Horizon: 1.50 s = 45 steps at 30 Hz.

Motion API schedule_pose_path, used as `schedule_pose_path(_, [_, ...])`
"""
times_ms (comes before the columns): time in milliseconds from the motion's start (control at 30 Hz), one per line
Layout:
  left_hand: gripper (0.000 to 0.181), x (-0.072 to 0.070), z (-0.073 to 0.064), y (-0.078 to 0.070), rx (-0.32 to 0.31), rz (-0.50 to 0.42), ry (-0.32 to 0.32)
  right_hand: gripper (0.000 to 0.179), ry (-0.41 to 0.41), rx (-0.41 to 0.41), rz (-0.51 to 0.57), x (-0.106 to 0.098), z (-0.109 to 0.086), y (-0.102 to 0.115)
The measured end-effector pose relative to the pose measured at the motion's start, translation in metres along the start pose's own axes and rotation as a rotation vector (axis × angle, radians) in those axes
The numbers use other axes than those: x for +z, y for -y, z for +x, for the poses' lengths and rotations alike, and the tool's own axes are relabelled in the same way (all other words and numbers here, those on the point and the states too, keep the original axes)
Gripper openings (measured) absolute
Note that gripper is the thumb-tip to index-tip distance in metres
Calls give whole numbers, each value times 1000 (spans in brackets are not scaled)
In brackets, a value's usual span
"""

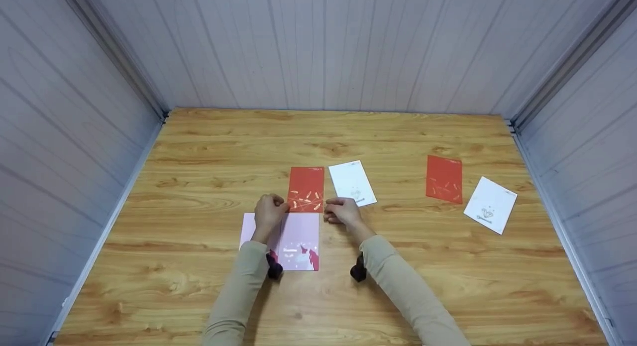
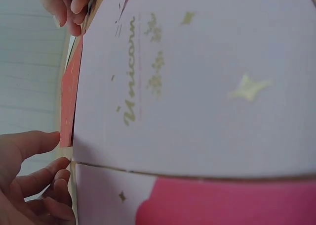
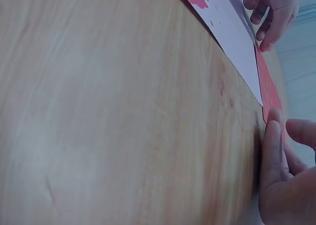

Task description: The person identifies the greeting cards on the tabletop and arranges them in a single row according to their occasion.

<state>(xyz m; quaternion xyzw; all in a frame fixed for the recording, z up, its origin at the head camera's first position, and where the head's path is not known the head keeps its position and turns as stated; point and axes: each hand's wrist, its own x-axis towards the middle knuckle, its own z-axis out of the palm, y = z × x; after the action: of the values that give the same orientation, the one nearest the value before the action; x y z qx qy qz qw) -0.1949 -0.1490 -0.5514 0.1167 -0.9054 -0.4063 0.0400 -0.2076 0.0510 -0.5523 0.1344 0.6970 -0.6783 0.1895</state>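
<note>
Head view showed the near red card (image 1: 306, 186) flat on the desk (image 1: 159, 271), its lower edge meeting the top of the right pink card (image 1: 300, 236), but sitting slightly farther right. The left grip (image 1: 268, 214) was loose, thumb and forefinger parted, the thumb at that red card's lower left corner. The right grip (image 1: 344, 212) was released too, a fingertip by the lower right edge, thumb held apart. The left pink card (image 1: 248, 226) lay alongside the right one, partly behind the left forearm (image 1: 244, 281). The near white card (image 1: 352, 180) lay tilted just beside the red. Well apart, rightward, lay the far red card (image 1: 444, 179) and a tilted far white card (image 1: 491, 205).
</note>
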Motion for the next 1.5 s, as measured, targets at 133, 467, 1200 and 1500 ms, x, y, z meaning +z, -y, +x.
schedule_pose_path(133, [15,1,0,-2,-6,-2,19,23,21,14,-19,1,0,0])
schedule_pose_path(467, [16,4,1,-7,-44,-42,51,24,28,37,-30,6,2,0])
schedule_pose_path(1200, [11,-1,7,-14,-136,-265,57,24,17,33,-34,6,1,0])
schedule_pose_path(1500, [12,-3,5,-14,-155,-399,89,28,7,-8,17,6,0,-3])
